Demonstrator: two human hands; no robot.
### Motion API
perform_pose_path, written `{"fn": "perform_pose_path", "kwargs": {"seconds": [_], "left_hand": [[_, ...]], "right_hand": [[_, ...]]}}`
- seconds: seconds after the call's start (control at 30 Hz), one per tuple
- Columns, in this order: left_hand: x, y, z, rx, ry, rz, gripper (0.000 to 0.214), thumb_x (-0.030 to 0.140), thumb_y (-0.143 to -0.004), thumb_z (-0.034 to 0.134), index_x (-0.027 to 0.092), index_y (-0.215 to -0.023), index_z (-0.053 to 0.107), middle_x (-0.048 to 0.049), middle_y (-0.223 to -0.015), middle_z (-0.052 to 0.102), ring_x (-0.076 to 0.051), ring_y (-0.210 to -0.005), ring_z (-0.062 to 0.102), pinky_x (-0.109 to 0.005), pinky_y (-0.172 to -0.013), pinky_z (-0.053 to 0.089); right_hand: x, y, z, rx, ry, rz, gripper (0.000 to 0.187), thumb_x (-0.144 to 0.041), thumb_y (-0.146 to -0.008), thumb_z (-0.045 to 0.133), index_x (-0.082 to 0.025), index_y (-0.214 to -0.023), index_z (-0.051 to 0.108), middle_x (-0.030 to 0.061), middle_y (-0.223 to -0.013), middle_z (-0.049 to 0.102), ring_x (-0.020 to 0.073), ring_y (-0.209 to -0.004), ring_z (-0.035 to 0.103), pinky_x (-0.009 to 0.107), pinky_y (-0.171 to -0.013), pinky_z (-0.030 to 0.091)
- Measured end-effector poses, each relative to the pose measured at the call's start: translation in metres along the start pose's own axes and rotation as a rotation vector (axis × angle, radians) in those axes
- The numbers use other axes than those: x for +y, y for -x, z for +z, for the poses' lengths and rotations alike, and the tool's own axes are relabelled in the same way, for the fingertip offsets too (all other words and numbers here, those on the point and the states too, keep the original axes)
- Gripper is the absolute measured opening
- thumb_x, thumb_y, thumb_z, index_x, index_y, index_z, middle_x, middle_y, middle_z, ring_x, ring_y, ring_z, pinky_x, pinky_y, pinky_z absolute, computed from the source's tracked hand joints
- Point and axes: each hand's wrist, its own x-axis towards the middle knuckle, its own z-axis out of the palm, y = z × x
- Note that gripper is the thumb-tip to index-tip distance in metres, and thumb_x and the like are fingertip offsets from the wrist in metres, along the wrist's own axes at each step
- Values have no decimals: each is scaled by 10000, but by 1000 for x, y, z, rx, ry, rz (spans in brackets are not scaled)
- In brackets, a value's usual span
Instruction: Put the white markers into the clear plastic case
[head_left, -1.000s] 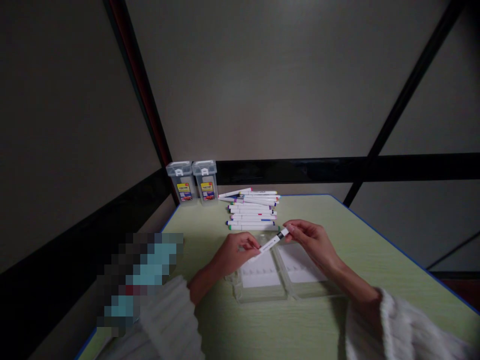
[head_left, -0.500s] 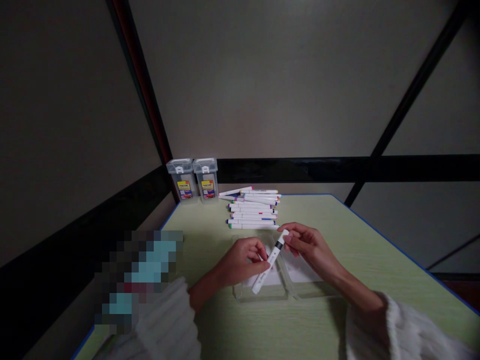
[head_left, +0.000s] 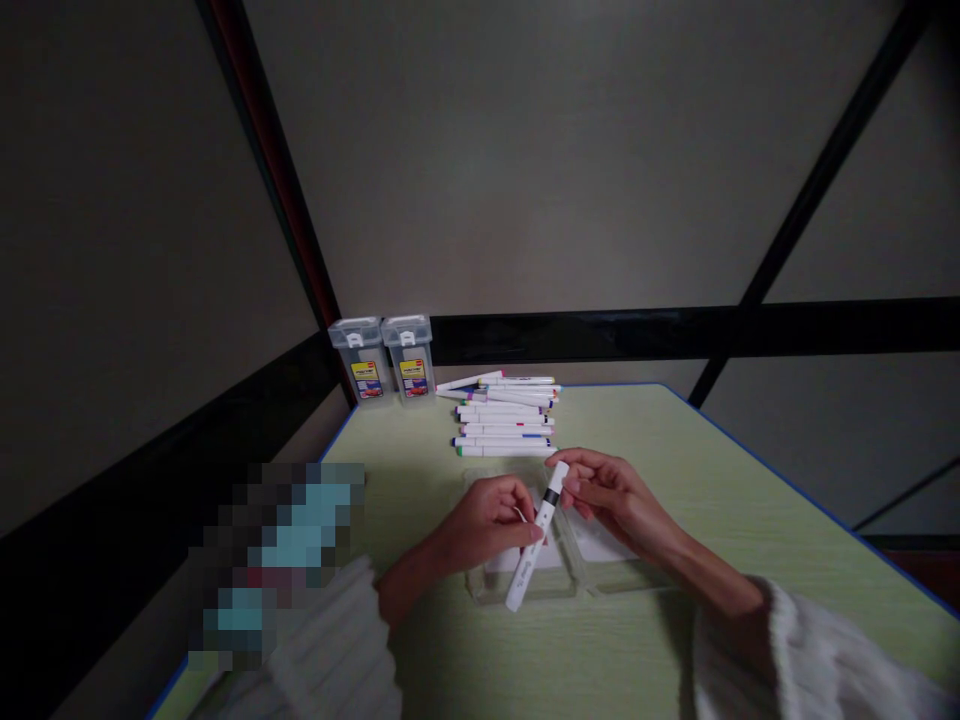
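Along the left edge of the pale green table (head_left: pixel 442 660), see a pixelated patch (head_left: pixel 300 540) of teal and dark blocks, too masked to make out, just beside the pale left sleeve (head_left: pixel 337 650). Farther back, see two clear lidded containers (head_left: pixel 409 355), upright and side by side, with partly yellow labels (head_left: pixel 413 378). Next, to the right, pinch the white marker (head_left: pixel 527 563) between thumb and fingers of the left hand (head_left: pixel 487 520), tilted, black-banded end pointing up and away, above the left compartment of a clear plastic tray (head_left: pixel 551 601). Beyond the hands, see a loose heap of white pens (head_left: pixel 506 430) with coloured ends, lying mostly crosswise. At the upper end of the held marker, hold the right hand (head_left: pixel 611 492), thumb and fingers curled close; cannot tell whether pinching or only touching. Beneath, see white paper (head_left: pixel 598 542) in the tray's right compartment and, farthest right, the fluffy right sleeve (head_left: pixel 825 660).
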Motion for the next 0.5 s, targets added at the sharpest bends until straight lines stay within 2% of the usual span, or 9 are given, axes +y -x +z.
{"fn": "perform_pose_path", "kwargs": {"seconds": [0.3, 0.5], "left_hand": [[2, 2, 3, -8, -12, -25, 328, 351, -567, 674, 141, -641, 434, -23, -604, 589, -96, -435, 540, -172, -361, 360], [-4, 1, 7, -37, -7, -64, 333, 329, -576, 668, 151, -679, 405, 15, -591, 538, -110, -457, 561, -168, -340, 397]], "right_hand": [[-4, 3, 7, -25, 20, 82, 243, -328, -674, 642, -144, -806, 556, -22, -524, 560, 61, -395, 379, 196, -385, 238], [-1, 2, 12, 29, 162, 70, 211, -337, -670, 622, -156, -723, 527, -64, -466, 471, 53, -387, 341, 182, -373, 216]]}}
